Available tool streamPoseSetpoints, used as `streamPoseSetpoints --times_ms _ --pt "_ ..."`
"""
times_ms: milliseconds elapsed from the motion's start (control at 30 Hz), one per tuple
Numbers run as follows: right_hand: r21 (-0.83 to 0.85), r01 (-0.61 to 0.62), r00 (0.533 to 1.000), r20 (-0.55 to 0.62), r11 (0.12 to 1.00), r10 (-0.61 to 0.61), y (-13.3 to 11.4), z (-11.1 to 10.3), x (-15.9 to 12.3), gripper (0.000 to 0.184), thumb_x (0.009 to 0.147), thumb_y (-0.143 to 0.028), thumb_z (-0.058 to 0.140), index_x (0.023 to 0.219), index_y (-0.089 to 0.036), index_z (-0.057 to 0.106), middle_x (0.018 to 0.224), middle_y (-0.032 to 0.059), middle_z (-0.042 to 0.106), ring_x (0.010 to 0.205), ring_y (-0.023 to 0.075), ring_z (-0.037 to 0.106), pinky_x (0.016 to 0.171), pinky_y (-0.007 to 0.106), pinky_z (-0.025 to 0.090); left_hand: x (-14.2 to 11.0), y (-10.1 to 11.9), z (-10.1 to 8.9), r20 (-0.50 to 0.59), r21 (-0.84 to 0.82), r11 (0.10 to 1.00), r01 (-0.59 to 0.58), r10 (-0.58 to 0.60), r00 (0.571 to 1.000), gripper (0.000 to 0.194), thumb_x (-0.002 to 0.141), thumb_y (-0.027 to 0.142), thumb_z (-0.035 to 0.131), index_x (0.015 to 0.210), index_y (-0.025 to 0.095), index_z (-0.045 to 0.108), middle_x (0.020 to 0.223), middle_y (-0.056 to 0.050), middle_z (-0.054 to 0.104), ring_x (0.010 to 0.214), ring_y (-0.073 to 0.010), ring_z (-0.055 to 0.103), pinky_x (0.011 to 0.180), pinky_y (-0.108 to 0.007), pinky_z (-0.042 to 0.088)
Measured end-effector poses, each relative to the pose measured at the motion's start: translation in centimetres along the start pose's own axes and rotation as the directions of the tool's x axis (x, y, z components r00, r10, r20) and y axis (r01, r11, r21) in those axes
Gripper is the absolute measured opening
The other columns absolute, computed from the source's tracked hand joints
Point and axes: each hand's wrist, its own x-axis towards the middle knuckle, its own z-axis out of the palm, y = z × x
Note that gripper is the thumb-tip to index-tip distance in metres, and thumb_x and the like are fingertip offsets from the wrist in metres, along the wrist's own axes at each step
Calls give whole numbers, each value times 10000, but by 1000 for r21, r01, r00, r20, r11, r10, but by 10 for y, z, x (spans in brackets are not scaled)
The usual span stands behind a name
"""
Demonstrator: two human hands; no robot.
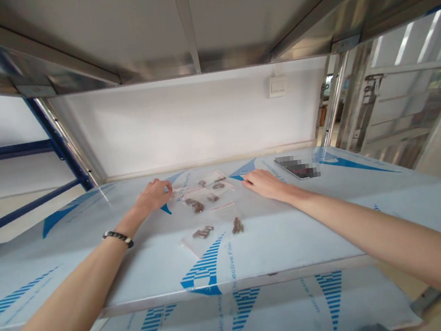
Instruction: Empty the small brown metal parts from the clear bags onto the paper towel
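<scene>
Head view: small bags (196, 205) lie between left hand (154, 195) and right hand (264, 184), nearer the left. Both curl; I cannot tell their grip

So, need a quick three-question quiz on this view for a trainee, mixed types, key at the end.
1. Multiple choice: which wrist wears the beaded bracelet?
A) left
B) right
C) both

2. True or false: the brown pieces lie on the work surface, in the area between the left hand and the right hand.

3. Fill in the blank: the printed marks on the film covering that surface are ____ in colour.

Key: 1: A; 2: true; 3: blue.
</scene>
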Motion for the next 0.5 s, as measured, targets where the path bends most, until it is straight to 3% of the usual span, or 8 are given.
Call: streamPoseSetpoints --times_ms 167,300,400,500 --pt "36 80 995 -68 996 -78 0 0 -1 316 962 -141 669 675 -215 561 749 42 592 690 172 480 677 319 289 -1 1 -5 38 74 997 -9 6 999 293 813 277 678 1069 228 812 1119 -141 720 1122 -344 686 1063 -444 516" --pt "-107 110 993 -26 988 -113 0 -2 -2 260 1023 -167 585 767 -202 610 876 67 671 739 178 524 677 324 292 -3 5 -11 -6 79 997 17 -17 1000 342 830 258 653 1137 231 803 1158 -145 712 1149 -367 681 1089 -500 517" --pt "-176 82 997 -2 981 -83 -2 -5 -3 284 1066 -196 515 815 -190 647 952 88 720 807 191 593 712 316 336 -7 11 -15 -44 109 994 26 -22 999 367 854 249 612 1178 250 785 1194 -143 689 1196 -371 663 1092 -527 528" --pt "-64 -27 999 -23 998 25 -1 -9 -1 374 1105 -277 466 791 -189 651 884 77 738 785 187 639 724 295 383 -10 17 -18 -113 107 994 10 2 994 370 883 230 560 1180 233 781 1186 -158 672 1191 -376 660 1091 -551 529"
